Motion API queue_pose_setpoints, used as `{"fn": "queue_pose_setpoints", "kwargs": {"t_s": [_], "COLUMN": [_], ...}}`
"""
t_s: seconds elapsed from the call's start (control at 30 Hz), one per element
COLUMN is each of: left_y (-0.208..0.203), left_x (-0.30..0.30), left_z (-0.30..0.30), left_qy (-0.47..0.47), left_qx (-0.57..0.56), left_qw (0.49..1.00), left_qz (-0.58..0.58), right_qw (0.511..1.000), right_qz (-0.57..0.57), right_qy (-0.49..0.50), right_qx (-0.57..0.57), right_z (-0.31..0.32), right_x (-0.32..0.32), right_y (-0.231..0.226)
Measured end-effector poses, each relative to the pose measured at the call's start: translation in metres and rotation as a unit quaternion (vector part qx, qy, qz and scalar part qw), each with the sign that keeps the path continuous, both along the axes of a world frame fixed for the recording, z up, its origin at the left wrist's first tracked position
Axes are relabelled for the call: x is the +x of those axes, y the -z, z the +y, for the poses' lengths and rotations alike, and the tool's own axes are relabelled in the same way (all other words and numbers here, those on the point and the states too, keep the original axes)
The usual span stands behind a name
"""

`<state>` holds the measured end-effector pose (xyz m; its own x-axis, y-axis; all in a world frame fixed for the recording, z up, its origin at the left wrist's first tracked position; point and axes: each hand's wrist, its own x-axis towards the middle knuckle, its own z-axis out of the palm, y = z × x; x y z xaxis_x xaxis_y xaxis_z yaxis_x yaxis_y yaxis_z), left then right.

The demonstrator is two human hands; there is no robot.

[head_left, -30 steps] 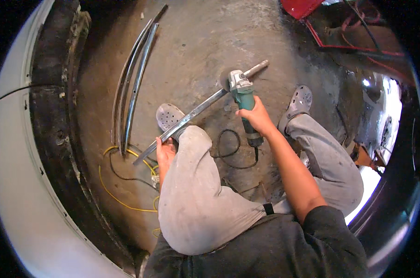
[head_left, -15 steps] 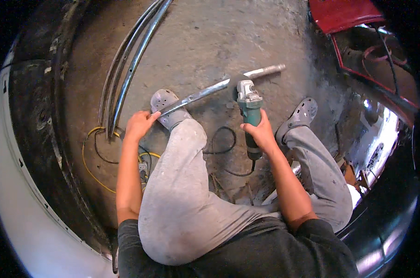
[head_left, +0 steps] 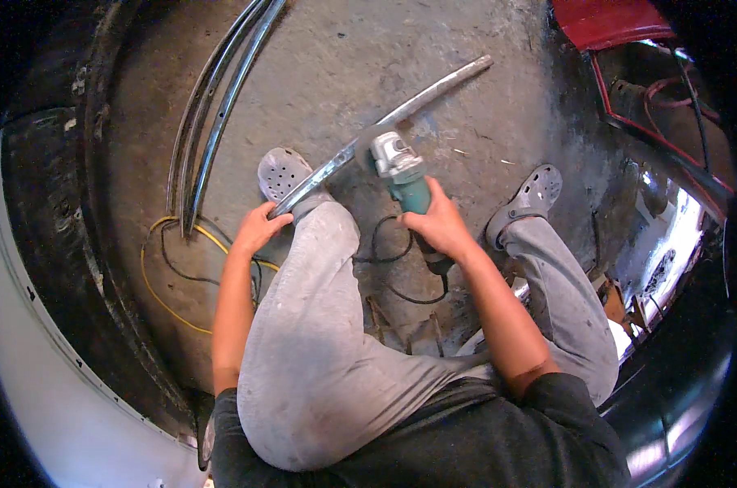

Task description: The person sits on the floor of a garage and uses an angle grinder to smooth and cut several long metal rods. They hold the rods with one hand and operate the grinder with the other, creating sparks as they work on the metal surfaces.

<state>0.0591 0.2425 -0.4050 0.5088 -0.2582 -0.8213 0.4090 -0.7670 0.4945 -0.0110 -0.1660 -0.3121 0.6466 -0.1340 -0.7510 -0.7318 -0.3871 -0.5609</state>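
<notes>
My left hand [head_left: 257, 229] is closed on the near end of a long, narrow metal strip [head_left: 423, 101], beside my grey perforated clog [head_left: 284, 173]. The strip slants away to the far right; its near stretch is shiny and its far stretch duller. In my right hand [head_left: 442, 220] is a green and silver angle grinder [head_left: 407, 180], my fingers wrapped round its body. The grinder's disc [head_left: 367, 145], blurred, lies against or just over the middle of the strip; I cannot tell whether they touch. A black cord trails from the grinder's rear.
Several long curved metal strips [head_left: 226, 110] lie on the concrete floor at the far left. Yellow and black cables [head_left: 158, 286] loop beside my left forearm. A red panel [head_left: 612, 23] stands at the far right, and a pale curved panel [head_left: 27, 342] borders the left.
The strip's far end has swung up and away, so it slants more steeply. My right hand has moved the grinder left along the strip, toward my left hand.
</notes>
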Motion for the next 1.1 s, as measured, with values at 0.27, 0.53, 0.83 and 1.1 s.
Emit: {"fn": "queue_pose_setpoints", "kwargs": {"t_s": [0.27, 0.53, 0.83, 1.1], "left_y": [0.001, 0.006, 0.004, 0.020], "left_x": [0.003, 0.005, 0.010, 0.002], "left_z": [-0.021, -0.023, -0.025, -0.012], "left_qy": [0.040, 0.054, 0.061, 0.028], "left_qx": [0.040, 0.096, 0.085, 0.053], "left_qw": [0.997, 0.989, 0.990, 0.992], "left_qz": [-0.061, -0.097, -0.094, -0.112], "right_qw": [0.993, 0.996, 0.965, 0.989], "right_qz": [0.066, -0.011, -0.044, -0.040], "right_qy": [-0.075, 0.078, 0.231, 0.125], "right_qx": [0.070, 0.049, 0.113, 0.073], "right_z": [0.028, -0.048, -0.179, -0.162], "right_x": [0.021, 0.037, 0.101, 0.074], "right_y": [-0.021, 0.011, 0.041, 0.046]}}
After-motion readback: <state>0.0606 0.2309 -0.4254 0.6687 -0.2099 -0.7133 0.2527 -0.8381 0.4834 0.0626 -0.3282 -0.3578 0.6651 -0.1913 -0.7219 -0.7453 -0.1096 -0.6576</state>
